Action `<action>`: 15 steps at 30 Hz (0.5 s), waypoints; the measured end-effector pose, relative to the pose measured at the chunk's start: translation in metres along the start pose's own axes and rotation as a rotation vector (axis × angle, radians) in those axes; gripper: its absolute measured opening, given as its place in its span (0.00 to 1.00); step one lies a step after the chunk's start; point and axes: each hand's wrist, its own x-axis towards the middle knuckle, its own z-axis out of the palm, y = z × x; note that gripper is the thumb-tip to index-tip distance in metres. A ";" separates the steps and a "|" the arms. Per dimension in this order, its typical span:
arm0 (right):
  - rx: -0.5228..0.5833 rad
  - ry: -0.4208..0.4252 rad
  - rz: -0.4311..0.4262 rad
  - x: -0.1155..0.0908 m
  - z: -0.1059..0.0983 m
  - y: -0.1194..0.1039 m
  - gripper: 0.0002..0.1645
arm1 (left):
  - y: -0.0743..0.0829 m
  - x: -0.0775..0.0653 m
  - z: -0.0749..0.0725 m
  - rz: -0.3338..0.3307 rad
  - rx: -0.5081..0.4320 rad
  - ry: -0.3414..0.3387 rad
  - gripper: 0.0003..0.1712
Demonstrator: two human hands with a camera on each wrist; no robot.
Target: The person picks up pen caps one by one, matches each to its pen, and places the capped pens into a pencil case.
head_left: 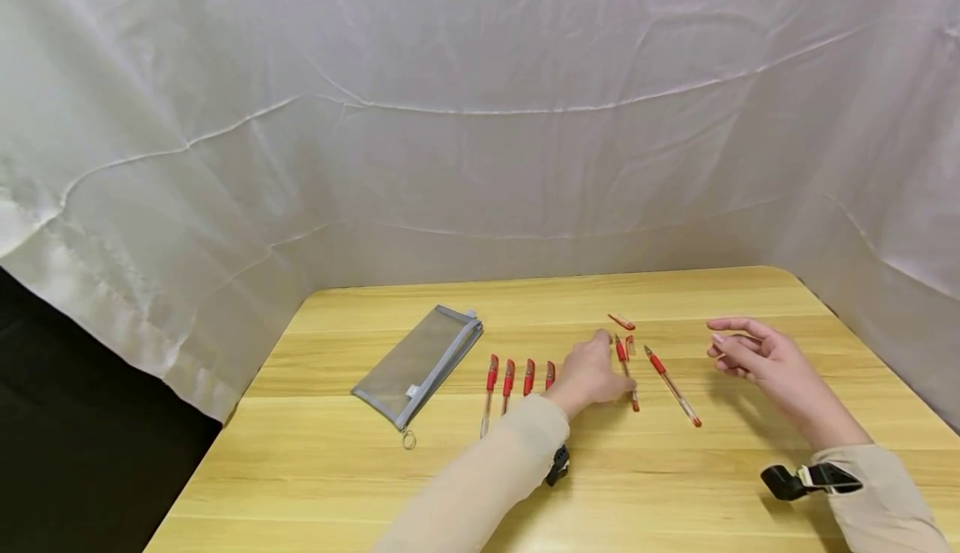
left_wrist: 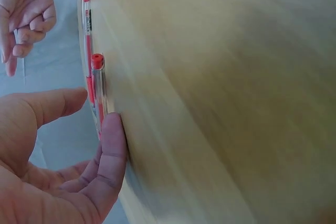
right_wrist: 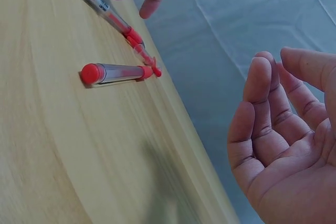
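My left hand [head_left: 592,374] reaches over an uncapped red pen [head_left: 627,374] on the table; in the left wrist view, its thumb and fingers are spread around the clear barrel [left_wrist: 98,85] without pinching it. A second uncapped red pen [head_left: 673,386] lies to the right. Two loose red caps, one cap [head_left: 621,322] farther back and another cap [head_left: 630,344] beside the first pen, lie near the tips. My right hand [head_left: 772,369] hovers to the right of the pens, fingers loosely bent, holding nothing; the right wrist view shows its palm [right_wrist: 299,171].
Several capped red pens [head_left: 491,382] stand in a row left of my left hand, partly hidden by the forearm. A grey mesh zip pouch [head_left: 420,361] with a key ring lies farther left. Pale cloth [head_left: 525,161] hangs behind the wooden table [head_left: 315,470].
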 end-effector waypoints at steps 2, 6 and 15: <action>-0.009 0.001 0.006 0.000 0.000 0.001 0.18 | 0.003 0.002 0.003 -0.021 0.008 0.008 0.37; -0.012 -0.007 0.006 -0.001 -0.001 0.002 0.16 | 0.006 0.006 0.006 -0.050 0.004 0.013 0.34; 0.002 -0.016 0.000 -0.001 0.000 0.004 0.17 | 0.012 0.005 0.007 -0.068 0.014 0.032 0.30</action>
